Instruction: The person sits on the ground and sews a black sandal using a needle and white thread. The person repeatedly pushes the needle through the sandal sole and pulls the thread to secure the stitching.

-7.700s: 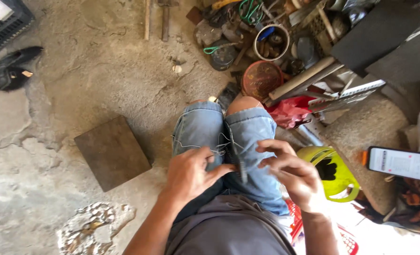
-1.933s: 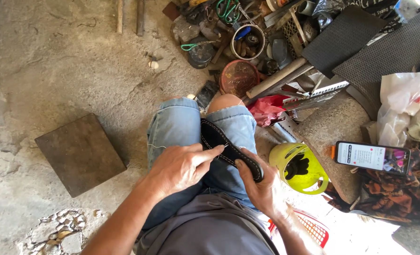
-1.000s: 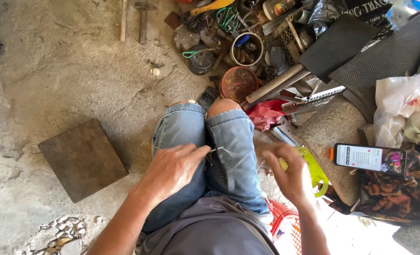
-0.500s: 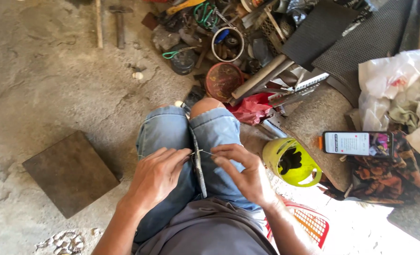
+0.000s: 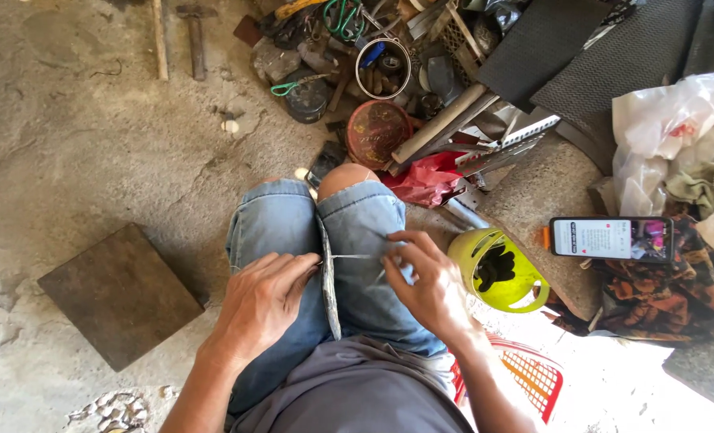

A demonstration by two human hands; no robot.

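Head view | dark sole strip (image 5: 327, 281) on edge between the knees, 6 o'clock | left hand (image 5: 261, 309) grip pinches it | right hand (image 5: 429, 281) grip pinches thin needle (image 5: 349, 256) | risk: needle slips, pricks fingers

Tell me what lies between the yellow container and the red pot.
In the head view, between the yellow container and the red pot lie a crumpled red bag and a metal pipe end on the concrete.

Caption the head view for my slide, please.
Both hands, left hand and right hand, work a thin metal needle over denim-clad knees.
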